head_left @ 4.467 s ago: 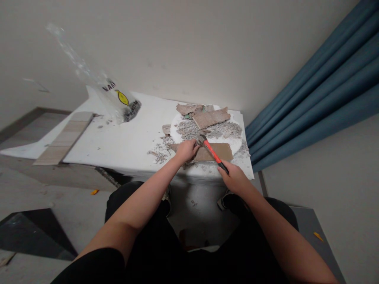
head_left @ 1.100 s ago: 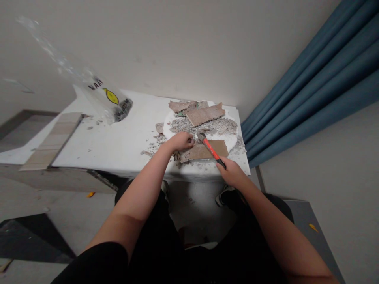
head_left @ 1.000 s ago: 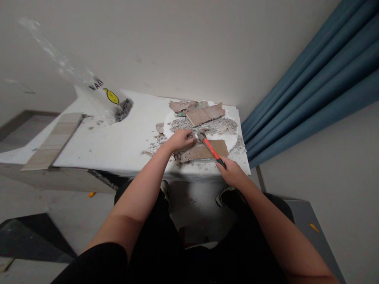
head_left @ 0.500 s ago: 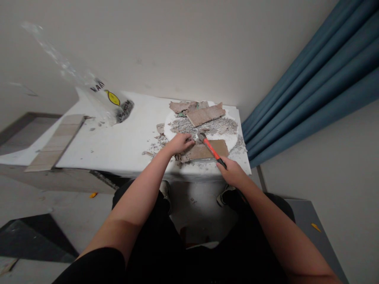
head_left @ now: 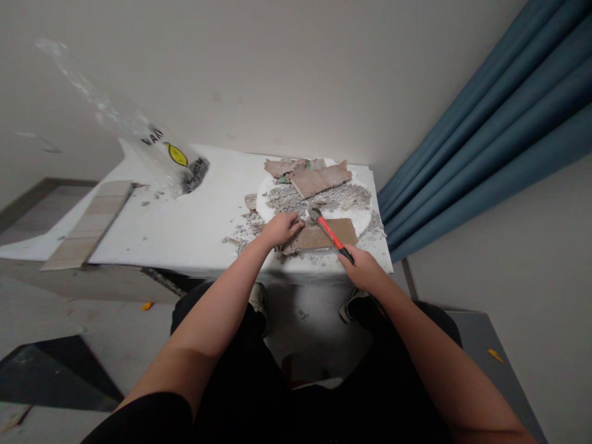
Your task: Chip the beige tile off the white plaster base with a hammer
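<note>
My right hand (head_left: 363,266) is wrapped round the black grip of a hammer (head_left: 330,233) with an orange-red handle. The metal head rests low, over the upper edge of a flat brown board (head_left: 330,235). Beside that board's left end, my left hand (head_left: 282,229) has its fingers curled together; whatever they pinch is hidden. Grey crushed rubble (head_left: 284,198) lies on a white round sheet (head_left: 365,217) just beyond both hands. A broken brown slab (head_left: 321,179) sits across the far side of the rubble, with a rough piece (head_left: 280,167) to its left.
The white-covered table (head_left: 185,228) stands against the wall. At its left are a clear plastic bag (head_left: 161,157) with grey bits inside and a wood-patterned plank (head_left: 90,225). A blue curtain (head_left: 481,117) hangs at the right. A black panel (head_left: 55,373) lies on the floor.
My left hand has shifted very slightly beside the brown board, its fingers still curled. The hammer and my right hand stay in nearly the same place.
</note>
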The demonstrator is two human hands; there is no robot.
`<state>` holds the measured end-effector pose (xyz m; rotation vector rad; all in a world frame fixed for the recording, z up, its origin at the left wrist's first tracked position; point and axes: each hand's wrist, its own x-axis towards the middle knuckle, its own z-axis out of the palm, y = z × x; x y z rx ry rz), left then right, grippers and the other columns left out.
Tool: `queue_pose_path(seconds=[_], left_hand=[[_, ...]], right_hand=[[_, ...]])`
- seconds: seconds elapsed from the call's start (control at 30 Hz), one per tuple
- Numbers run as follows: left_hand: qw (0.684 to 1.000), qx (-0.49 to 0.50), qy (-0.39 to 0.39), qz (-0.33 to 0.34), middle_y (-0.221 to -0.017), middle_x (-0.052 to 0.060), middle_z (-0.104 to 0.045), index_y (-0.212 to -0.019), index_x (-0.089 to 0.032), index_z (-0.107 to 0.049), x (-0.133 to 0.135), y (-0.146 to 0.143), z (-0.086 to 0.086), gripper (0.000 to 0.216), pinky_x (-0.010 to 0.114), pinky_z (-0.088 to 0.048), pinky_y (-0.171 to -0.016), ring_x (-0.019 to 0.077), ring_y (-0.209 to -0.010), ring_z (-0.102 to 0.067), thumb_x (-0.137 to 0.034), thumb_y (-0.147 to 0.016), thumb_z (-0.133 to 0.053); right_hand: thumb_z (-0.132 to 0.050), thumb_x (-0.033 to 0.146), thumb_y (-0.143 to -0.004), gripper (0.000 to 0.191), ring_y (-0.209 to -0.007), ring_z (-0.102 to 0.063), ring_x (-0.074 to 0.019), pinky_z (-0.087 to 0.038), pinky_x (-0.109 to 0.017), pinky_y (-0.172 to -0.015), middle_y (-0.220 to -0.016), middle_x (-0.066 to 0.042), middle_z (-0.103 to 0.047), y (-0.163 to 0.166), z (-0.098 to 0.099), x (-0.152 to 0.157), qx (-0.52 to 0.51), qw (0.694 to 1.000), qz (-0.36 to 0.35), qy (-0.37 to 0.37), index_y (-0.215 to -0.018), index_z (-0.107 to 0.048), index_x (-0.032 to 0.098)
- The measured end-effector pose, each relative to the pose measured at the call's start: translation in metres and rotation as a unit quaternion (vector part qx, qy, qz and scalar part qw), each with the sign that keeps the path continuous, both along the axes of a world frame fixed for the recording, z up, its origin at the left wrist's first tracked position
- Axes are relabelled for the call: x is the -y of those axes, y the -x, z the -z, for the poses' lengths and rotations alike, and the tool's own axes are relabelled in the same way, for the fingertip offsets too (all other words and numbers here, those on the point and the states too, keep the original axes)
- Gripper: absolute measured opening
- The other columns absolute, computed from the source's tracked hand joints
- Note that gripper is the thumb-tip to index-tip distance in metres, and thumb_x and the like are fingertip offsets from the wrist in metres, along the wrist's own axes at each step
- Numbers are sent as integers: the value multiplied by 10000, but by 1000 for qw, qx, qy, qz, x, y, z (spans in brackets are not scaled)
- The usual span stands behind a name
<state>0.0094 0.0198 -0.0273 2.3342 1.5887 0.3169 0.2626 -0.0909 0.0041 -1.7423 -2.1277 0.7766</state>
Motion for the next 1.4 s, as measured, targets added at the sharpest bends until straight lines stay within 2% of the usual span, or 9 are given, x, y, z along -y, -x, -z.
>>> queue_pose_path(seconds=[0.3, 0.57, 1.0, 1.23, 1.4], left_hand=[[997, -57, -2, -45, -935, 113, -713, -996, -199, -626, 10, -7, 5, 391, 301, -418, -745, 237, -907, -639, -481, -930, -363], [995, -82, -3, -50, -960, 124, -718, -1043, -195, -622, 14, -10, 5, 396, 309, -425, -747, 250, -930, -651, -461, -936, -348], [994, -96, 16, -50, -976, 118, -717, -1005, -203, -649, 5, -14, 6, 342, 320, -449, -780, 255, -957, -644, -420, -906, -404], [999, 9, 17, -40, -850, 71, -701, -945, -180, -650, -3, -1, 6, 281, 296, -432, -695, 214, -789, -615, -383, -812, -509], [997, 69, 2, -23, -780, 43, -673, -910, -169, -663, -7, 13, 5, 280, 285, -416, -669, 185, -724, -582, -346, -786, -485]], right_hand=[[-453, 319, -925, 299, -941, -621, -240, -426, -297, -800, -1010, -98, -700, -1, 1, -1, -5, 1000, 2, 4, -1124, -630, 184], [-455, 317, -926, 309, -971, -621, -246, -429, -310, -831, -1036, -111, -698, -1, 5, -3, -10, 1000, -2, -3, -1127, -637, 168], [-464, 306, -919, 332, -1029, -616, -256, -433, -322, -879, -1098, -134, -694, 1, 6, -4, -19, 1000, 5, 0, -1146, -645, 144], [-459, 311, -924, 336, -1008, -618, -260, -432, -331, -874, -1089, -134, -695, 1, 4, -2, -24, 1000, 2, -5, -1151, -642, 143], [-464, 321, -925, 314, -974, -620, -245, -436, -317, -846, -1032, -105, -703, 4, -4, -1, -55, 998, -7, -20, -1127, -648, 167]])
